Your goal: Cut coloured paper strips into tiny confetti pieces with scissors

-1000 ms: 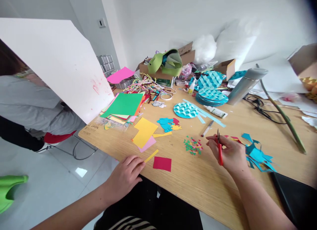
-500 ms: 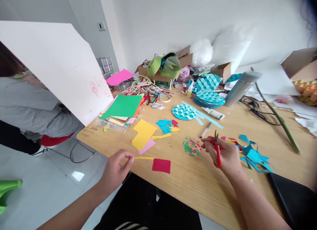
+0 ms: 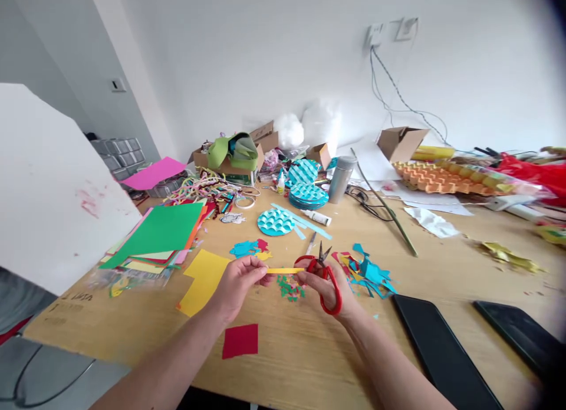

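Note:
My left hand [image 3: 241,283] pinches one end of a narrow yellow paper strip [image 3: 283,271]. The strip's other end meets the fingers of my right hand [image 3: 333,286], which also holds red-handled scissors [image 3: 332,301]; their blades point up and away, slightly parted. Under the strip lies a small pile of green and pink paper bits [image 3: 289,287]. Nearer to me is a dark red paper rectangle [image 3: 240,341]. Beyond my left hand are blue fish cutouts [image 3: 243,248], and a yellow sheet [image 3: 201,280] is partly covered by my left forearm. Blue paper scraps [image 3: 371,271] lie right of my right hand.
A green sheet [image 3: 154,230] tops a paper stack at left, beside a white board [image 3: 57,204]. Wavy blue discs [image 3: 276,221], a glue tube [image 3: 316,217] and a grey flask [image 3: 342,179] stand farther back. Two black devices, one a flat slab [image 3: 435,345], lie at right.
My view has swung to the right. My left hand has lifted the yellow strip from beside the red rectangle and brought it to my right hand, which still holds the scissors.

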A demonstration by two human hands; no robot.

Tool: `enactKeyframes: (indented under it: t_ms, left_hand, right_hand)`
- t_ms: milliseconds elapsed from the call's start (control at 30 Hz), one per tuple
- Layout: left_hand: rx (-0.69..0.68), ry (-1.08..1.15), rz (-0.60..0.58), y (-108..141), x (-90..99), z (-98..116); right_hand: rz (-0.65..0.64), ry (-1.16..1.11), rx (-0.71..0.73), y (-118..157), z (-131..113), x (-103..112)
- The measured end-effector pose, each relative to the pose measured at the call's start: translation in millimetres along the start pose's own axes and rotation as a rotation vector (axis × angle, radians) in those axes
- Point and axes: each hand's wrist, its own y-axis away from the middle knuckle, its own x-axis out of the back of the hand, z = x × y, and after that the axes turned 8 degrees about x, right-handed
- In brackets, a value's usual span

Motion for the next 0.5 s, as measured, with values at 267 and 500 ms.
enactKeyframes:
  t_ms: [267,500]
  left_hand:
    - [0.071,0.161,-0.052,-22.2,-1.7,2.4]
    - [0.139,0.381,-0.187,-26.1,-21.1,-12.1]
  right_hand:
    - [0.096,-0.113,-0.013,-1.3,9.9,3.4]
    - [0.191,-0.277,-0.008,-5.8,16.7,3.2]
